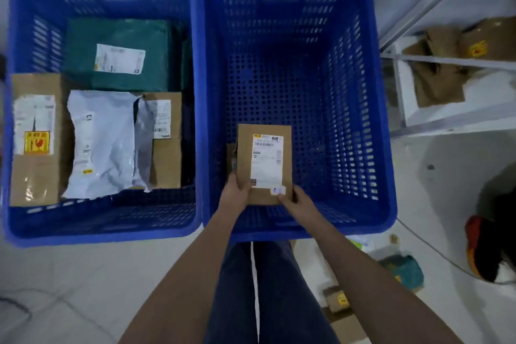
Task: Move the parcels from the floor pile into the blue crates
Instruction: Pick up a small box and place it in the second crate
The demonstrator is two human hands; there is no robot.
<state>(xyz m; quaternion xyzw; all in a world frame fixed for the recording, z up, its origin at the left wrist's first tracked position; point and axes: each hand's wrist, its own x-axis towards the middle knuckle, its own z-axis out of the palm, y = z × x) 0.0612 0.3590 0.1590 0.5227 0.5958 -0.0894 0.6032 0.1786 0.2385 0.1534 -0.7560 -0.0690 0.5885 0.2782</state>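
Observation:
Two blue crates stand side by side on the floor. The left crate point(103, 220) holds several parcels: a green bag point(117, 45), a white bag point(103, 142) and brown boxes point(35, 137). Inside the right crate point(382, 148), over its near end, I hold a small brown cardboard parcel point(264, 159) with a white shipping label facing up. My left hand point(237, 190) grips its near left corner. My right hand point(296, 201) grips its near right corner. The rest of the right crate's perforated floor shows bare.
A white metal shelf point(446, 61) with brown parcels stands to the right of the crates. More parcels, a teal bag point(405, 268) and small boxes point(337, 299), lie on the floor at my right. My legs are just behind the right crate. A dark object with orange lies far right.

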